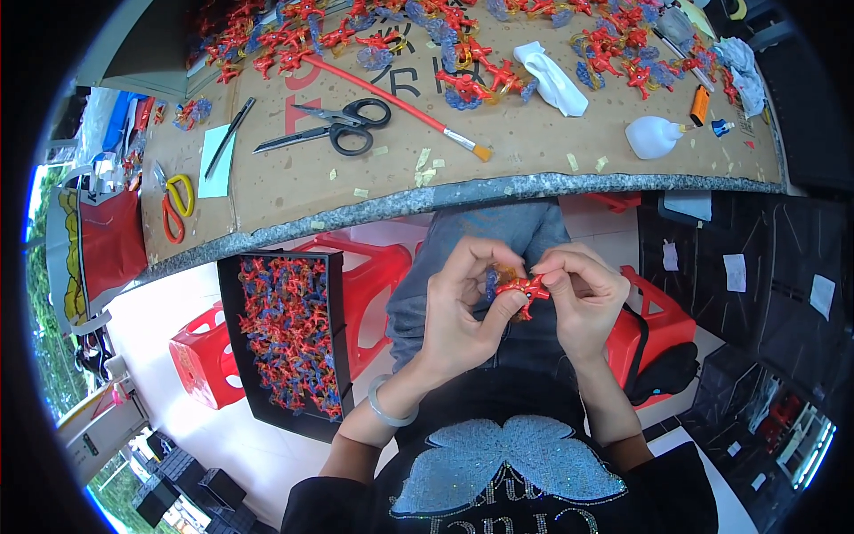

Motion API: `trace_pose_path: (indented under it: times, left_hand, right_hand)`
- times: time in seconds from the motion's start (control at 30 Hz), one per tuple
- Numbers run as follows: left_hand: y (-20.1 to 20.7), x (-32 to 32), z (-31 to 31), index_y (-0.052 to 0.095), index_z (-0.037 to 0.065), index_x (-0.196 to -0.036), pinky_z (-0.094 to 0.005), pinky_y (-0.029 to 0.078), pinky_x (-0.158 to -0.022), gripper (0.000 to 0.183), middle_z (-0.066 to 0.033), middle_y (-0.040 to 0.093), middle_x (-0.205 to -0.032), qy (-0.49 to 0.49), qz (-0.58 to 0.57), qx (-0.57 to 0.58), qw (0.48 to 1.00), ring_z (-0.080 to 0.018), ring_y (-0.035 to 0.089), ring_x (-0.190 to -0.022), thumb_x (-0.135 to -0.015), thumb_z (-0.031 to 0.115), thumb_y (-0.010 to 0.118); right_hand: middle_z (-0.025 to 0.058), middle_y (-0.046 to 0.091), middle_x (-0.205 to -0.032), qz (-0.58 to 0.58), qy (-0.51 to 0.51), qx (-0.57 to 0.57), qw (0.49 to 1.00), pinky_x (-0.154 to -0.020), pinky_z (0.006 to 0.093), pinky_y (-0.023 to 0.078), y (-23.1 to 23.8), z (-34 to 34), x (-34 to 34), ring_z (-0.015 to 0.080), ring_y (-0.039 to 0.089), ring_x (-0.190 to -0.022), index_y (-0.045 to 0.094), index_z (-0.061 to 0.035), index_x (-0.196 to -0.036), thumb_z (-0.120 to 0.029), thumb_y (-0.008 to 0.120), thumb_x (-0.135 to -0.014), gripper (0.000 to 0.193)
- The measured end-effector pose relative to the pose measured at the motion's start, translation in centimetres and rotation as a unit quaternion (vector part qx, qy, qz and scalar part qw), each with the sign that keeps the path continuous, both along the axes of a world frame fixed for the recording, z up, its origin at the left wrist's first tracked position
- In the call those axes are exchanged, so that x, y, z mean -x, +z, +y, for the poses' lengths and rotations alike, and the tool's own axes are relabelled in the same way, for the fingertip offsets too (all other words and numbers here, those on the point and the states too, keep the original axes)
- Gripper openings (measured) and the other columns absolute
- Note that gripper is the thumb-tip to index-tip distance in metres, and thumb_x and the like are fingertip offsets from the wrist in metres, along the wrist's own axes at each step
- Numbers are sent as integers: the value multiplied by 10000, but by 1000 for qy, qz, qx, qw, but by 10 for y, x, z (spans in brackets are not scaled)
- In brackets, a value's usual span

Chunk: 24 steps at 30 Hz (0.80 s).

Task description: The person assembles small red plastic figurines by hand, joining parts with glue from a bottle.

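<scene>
Above my lap, just off the table's front edge, both hands hold one small red plastic figurine (527, 290) with blue and amber translucent parts. My left hand (476, 307) grips its left side between thumb and curled fingers. With thumb and fingertips, my right hand (578, 294) pinches its right end. Fingers cover much of the figurine, so its finer details are hidden. Similar red figurines (467, 84) with blue and yellow pieces lie scattered along the far part of the cardboard-covered table (294, 187).
On the table lie black scissors (347, 129), a red-handled brush (382, 96), a white tissue (553, 82), a white squeeze bottle (654, 137) and yellow-and-red snips (178, 200). A black crate (338, 343) full of figurines rests left of my lap, beside red stools (200, 356).
</scene>
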State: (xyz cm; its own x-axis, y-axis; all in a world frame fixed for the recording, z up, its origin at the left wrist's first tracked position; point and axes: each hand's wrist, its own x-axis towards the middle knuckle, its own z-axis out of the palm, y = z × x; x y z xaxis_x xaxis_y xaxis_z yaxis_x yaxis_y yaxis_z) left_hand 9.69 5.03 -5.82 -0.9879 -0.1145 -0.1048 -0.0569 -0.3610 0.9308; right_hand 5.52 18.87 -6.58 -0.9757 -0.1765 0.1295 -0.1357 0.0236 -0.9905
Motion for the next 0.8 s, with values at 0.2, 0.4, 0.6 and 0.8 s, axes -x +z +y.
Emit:
trace_pose_path:
  times: [0.2, 0.4, 0.6, 0.8]
  left_hand:
    - [1, 2, -4, 577, -9, -1167, -215, 477, -725, 320, -84, 574, -912, -39, -8, 58, 998, -102, 557, -812, -849, -47, 583]
    - [1, 10, -7, 605, -8, -1144, -210, 496, -673, 276, -83, 548, -939, -13, 63, 153, 986, -106, 550, -785, -870, -6, 571]
    - [-5, 10, -5, 606, -19, -1105, -205, 496, -608, 232, -69, 519, -895, 23, 57, 167, 984, -96, 536, -735, -876, 10, 575]
    - [-3, 10, -4, 597, -30, -1094, -205, 495, -587, 230, -76, 511, -900, 39, 47, 150, 987, -96, 546, -714, -868, 11, 589]
  right_hand:
    - [99, 641, -805, 14, 17, -11, 1000, -617, 229, 464, 1, 6, 6, 132, 584, -692, 687, 43, -891, 1, 686, -786, 113]
    - [78, 627, -888, -93, -34, 118, 988, -635, 207, 461, -4, 13, 10, 88, 550, -694, 620, 39, -1115, -88, 622, -879, 268]
    - [74, 622, -897, -142, 27, 100, 984, -684, 209, 469, -1, 10, -1, 93, 578, -761, 617, 50, -1100, -30, 626, -861, 253]
    - [70, 636, -854, -139, 34, 58, 988, -706, 210, 468, 4, 1, -3, 95, 598, -774, 662, 43, -981, 13, 649, -826, 159]
